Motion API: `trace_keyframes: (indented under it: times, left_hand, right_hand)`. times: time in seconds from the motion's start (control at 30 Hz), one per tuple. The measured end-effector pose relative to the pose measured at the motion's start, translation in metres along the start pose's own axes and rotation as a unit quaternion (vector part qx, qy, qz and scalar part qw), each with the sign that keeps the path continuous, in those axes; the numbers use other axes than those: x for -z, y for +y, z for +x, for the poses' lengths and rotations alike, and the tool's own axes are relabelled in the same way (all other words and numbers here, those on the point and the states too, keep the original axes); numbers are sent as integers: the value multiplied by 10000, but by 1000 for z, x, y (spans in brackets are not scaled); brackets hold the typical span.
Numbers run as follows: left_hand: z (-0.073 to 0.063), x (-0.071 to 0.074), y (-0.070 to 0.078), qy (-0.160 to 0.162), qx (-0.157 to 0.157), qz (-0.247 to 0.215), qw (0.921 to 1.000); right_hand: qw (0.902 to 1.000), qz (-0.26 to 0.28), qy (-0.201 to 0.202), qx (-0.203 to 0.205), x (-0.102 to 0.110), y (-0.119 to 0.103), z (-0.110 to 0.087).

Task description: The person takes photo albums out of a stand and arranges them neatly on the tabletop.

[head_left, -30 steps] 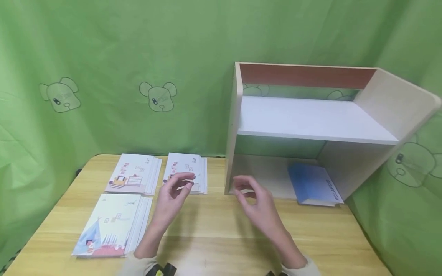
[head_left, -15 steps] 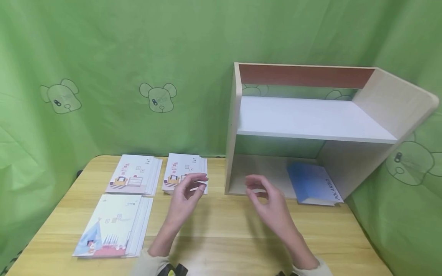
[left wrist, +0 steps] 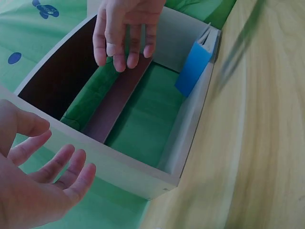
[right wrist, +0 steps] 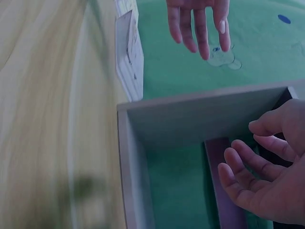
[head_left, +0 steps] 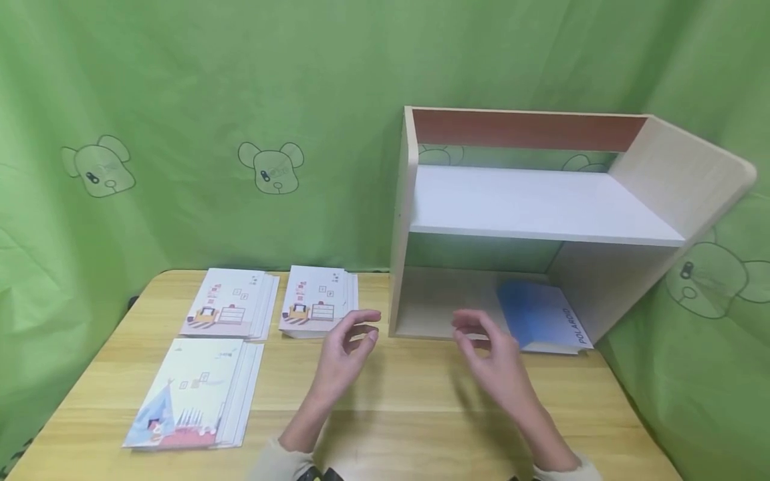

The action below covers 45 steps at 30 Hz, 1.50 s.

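My left hand (head_left: 341, 357) hovers over the table in front of the back middle stack of booklets (head_left: 314, 299), its fingers loosely curved with nothing in them. My right hand (head_left: 496, 361) hangs in front of the shelf's lower compartment, also loosely curved and holding nothing. The blue book marked POLAROID (head_left: 541, 317) lies flat at the right of the wooden shelf (head_left: 402, 227), partly behind the right hand. In the left wrist view the blue book (left wrist: 194, 67) stands out against the shelf's base. Both palms face each other, apart.
Two more stacks of booklets lie at the left: one with a yellow armchair picture (head_left: 219, 304) behind, one with a blue tent picture (head_left: 186, 394) in front. The white upper board (head_left: 535, 204) spans the shelf. A green curtain (head_left: 337, 67) hangs close behind the wooden table (head_left: 409, 427).
Both hands have drifted to the right, staying loosely curved. The left hand has uncovered more of the back middle stack; the right now overlaps the blue book's edge. The view shifted slightly.
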<state>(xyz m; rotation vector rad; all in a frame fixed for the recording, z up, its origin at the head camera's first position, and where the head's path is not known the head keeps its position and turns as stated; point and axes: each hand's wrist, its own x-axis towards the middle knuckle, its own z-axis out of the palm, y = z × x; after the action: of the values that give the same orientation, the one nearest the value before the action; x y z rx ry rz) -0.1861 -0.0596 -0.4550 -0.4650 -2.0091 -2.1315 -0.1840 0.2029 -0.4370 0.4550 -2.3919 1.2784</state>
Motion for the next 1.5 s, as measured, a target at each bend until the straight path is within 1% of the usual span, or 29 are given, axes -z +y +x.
trace_keyframes:
  times: [0.1,0.27,0.5,0.67,0.8,0.97,1.17,1.4,1.5]
  left_hand:
    - [0,-5,-4,39,59,-28,10000]
    - [1,-14,-9,-86,161,-34,9998]
    - [6,-31,-12,-112,87,-42,9999]
    - [9,-43,-14,-174,159,-5,9997]
    - [11,-53,-17,-210,235,-65,9995]
    - [13,-65,-22,-255,256,-92,9993]
    - [16,-78,-28,-351,42,219,9991]
    - [22,-90,-38,-454,-182,379,9981]
    - [23,-95,-40,-473,-260,571,9969]
  right_hand:
    - [9999,-73,71,-105,7,6,-3]
    - [9997,-151,145,-154,15,12,-7]
    - [9991,-318,200,-205,24,17,-8]
    - [9982,-468,182,-315,34,23,-10]
    - [9976,-581,197,-320,43,29,-13]
    - [9968,-675,230,-372,54,37,-16]
    - [9957,-734,254,-513,67,47,-21]
    - [9949,-772,350,-549,83,57,-25]
    - [9932,-853,382,-688,87,59,-26]
